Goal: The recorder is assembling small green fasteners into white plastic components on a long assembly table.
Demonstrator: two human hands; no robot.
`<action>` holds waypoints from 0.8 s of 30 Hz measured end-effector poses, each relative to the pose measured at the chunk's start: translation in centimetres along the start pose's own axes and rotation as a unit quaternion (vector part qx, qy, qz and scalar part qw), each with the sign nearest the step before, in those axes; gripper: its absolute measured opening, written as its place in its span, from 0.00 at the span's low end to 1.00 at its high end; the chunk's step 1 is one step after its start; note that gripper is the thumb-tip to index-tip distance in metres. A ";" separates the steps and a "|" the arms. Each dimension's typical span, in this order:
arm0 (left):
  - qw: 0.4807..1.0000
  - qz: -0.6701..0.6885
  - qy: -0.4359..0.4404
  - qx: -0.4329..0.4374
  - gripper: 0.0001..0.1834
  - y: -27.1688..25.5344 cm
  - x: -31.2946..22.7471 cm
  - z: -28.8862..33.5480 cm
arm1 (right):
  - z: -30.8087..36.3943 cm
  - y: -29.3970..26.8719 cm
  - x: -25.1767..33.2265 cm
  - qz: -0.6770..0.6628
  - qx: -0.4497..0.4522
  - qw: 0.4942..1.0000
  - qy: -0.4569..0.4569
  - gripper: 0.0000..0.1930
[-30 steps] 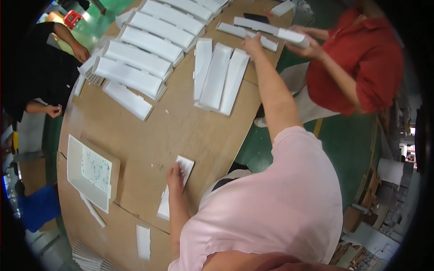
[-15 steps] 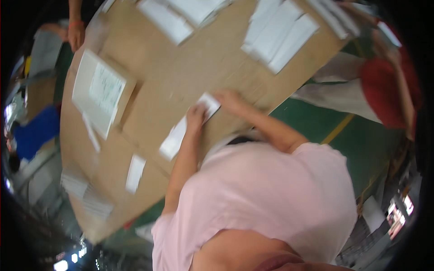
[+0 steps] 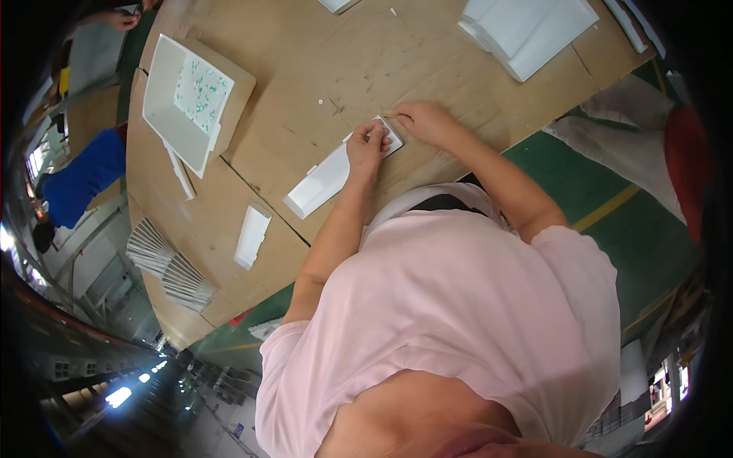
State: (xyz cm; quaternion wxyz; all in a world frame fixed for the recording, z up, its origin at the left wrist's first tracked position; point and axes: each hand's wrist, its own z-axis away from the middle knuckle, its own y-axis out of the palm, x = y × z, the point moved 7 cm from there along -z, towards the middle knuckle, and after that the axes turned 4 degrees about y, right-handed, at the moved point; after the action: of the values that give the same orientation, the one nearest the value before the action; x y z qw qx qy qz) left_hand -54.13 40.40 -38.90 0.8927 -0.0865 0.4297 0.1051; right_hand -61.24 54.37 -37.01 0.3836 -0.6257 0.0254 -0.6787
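Note:
A long white plastic panel (image 3: 324, 182) with a raised rim lies slantwise on the brown table before me. My left hand (image 3: 366, 149) grips it near its far right end, fingers bent over the edge and thumb side toward the corner. Just beyond that corner, my right hand (image 3: 427, 122) is closed in a pinch. A thin brownish sliver shows at its fingertips, too small to name. Left of the panel lies a shorter white plastic piece (image 3: 253, 237).
A white bin (image 3: 221, 141) holding small green bits stands at the left, a narrow white strip (image 3: 179, 172) beside it. Grey slatted stacks (image 3: 187, 282) sit at the lower left corner. White panels (image 3: 527, 34) lie far right. Other people stand around the table.
The view has shifted and become sharper. My left hand still grips the panel's far end; my right hand stays by the same corner, its pinch now plainly visible.

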 end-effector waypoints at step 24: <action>0.999 0.012 0.028 -0.018 0.07 0.8 1.0 -0.4 | -1.4 1.2 3.4 0.201 0.183 0.957 -0.101 0.09</action>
State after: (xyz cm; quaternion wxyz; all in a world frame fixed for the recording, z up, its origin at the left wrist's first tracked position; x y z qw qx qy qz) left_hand -54.03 41.16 -39.95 0.8771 -0.1004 0.4539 0.1209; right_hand -61.60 51.03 -35.05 0.6204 -0.5920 -0.0133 -0.5142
